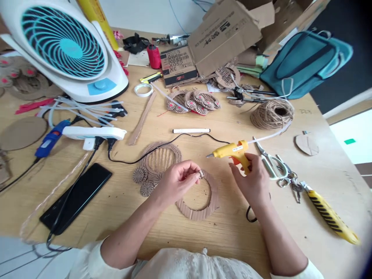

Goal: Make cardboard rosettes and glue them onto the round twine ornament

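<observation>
1. Dark lettering (224,26) is printed on the cardboard box (216,48) but cannot be read.
2. A white label (237,148) is stuck on the yellow glue gun (229,151), its print too small.
3. Faint marks (305,111), possibly digits, are drawn on the table (325,162).

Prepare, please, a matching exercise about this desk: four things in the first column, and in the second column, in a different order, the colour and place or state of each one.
Things:
1. cardboard ring
2. glue gun
3. phone
4. bag

Descriptions:
A. teal, standing toward the far right
B. brown, lying flat
C. black and shiny
D. yellow, held in the right hand

Right pairs: 1-B, 2-D, 3-C, 4-A
</observation>
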A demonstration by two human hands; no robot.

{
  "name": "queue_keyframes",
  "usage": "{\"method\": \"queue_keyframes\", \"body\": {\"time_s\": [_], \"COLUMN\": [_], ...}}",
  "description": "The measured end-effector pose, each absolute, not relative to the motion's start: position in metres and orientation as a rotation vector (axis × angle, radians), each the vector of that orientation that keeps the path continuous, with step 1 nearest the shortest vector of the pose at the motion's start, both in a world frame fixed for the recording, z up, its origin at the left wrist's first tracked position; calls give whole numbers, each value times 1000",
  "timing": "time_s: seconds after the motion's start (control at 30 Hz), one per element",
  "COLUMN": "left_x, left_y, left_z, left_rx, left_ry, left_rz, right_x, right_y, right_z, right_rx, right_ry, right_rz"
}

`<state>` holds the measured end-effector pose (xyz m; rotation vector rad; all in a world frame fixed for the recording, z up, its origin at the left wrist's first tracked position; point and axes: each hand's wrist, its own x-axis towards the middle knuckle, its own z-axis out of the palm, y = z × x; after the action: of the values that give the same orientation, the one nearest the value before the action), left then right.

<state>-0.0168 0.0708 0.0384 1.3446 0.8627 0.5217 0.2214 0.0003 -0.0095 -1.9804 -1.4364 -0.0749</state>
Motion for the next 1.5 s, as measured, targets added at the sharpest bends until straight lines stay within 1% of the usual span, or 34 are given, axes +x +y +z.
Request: {"method": "queue_keyframes", "body": {"time_s": [0.13,0.2,0.47,0.63,0.8,0.87,0.9,1.03,1.1,1.33,1.5], "left_x": [-17,-17,-15,-14,-14,-13,-12,-10,-9,-6,-5], "left_y": [71,72,71,69,69,68,68,67,65,63,64], "left_z": [39,37,36,34,30,28,27,24,23,26,27], "left_rx": [1328,1333,1260,1133,1000,918,879,782,767,713,662], "left_ry": [843,826,845,864,802,773,760,733,733,694,692], "left_rz": [529,521,510,507,546,571,581,583,573,549,547], "right_x": [211,210,231,235,231,222,216,184,172,160,157], "right_y": [-2,-2,4,9,4,-2,-5,-16,-17,-9,-10], "right_z": [-10,-11,-31,-38,-20,-9,-3,13,15,2,-1], "right_rx": [-2058,-2081,-2143,-2109,-2024,-1874,-1779,-1410,-1325,-1155,-1094], "right_ry": [-1548,-1558,-1510,-1592,-1633,-1595,-1563,-1353,-1235,-860,-646], "right_rz": [-292,-324,-85,-107,-161,-34,118,939,1148,1514,1548]}}
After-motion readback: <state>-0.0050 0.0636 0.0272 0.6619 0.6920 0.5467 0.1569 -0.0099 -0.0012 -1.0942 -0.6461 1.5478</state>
